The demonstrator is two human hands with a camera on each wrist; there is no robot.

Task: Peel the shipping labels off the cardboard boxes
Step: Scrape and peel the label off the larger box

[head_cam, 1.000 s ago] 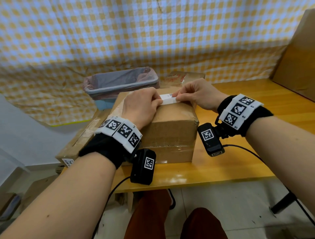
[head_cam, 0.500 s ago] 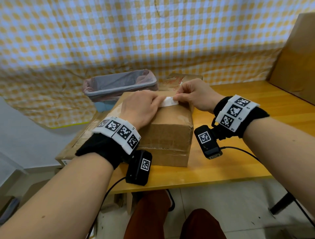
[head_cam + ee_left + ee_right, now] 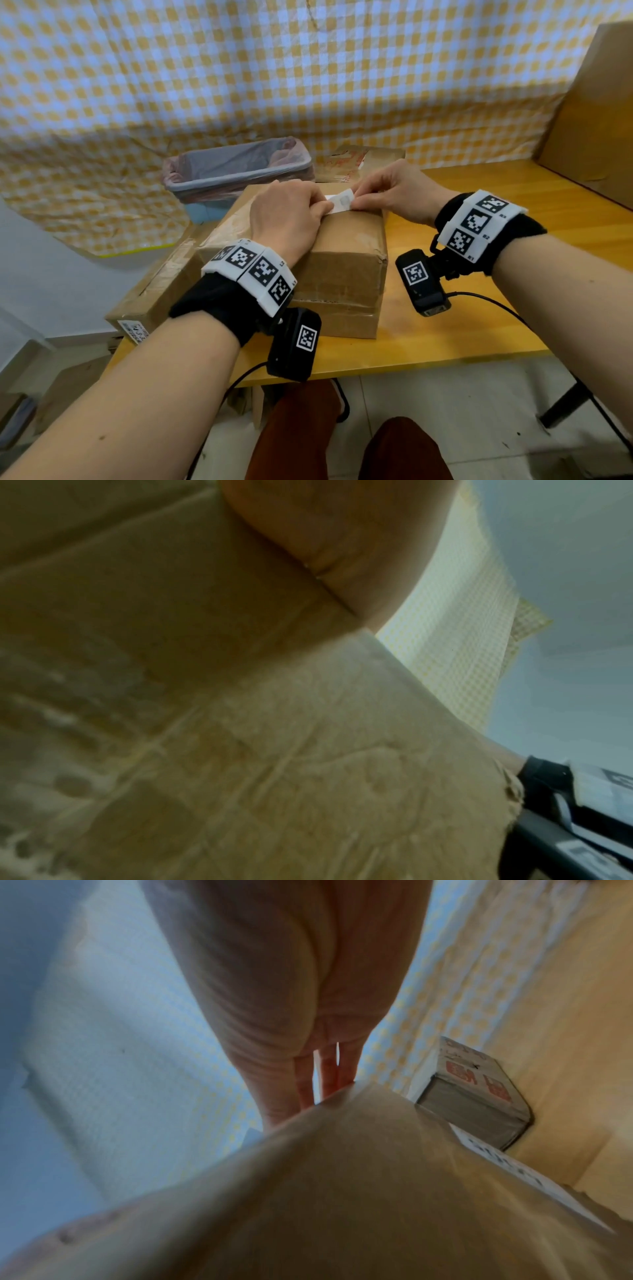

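A brown cardboard box (image 3: 342, 260) stands on the wooden table (image 3: 479, 308). A white shipping label (image 3: 340, 204) stretches across its top far edge between both hands. My left hand (image 3: 323, 207) lies on the box top, bent fingers on the label's left end. My right hand (image 3: 356, 202) pinches the label's right end, which is raised slightly off the cardboard. The left wrist view is filled by the palm (image 3: 325, 534) resting on the box (image 3: 240, 723). In the right wrist view the fingers (image 3: 329, 1074) reach over the box edge (image 3: 342, 1177), hiding the label.
A long flat box (image 3: 154, 291) with a small label (image 3: 132, 330) lies to the left. Behind are a bin (image 3: 239, 168) with a pink liner and a small red-printed box (image 3: 359, 161). A large cardboard sheet (image 3: 596, 120) leans at the right.
Both hands stay at the label's ends. The right hand has lifted its end a little, and the box has shifted slightly on the table.
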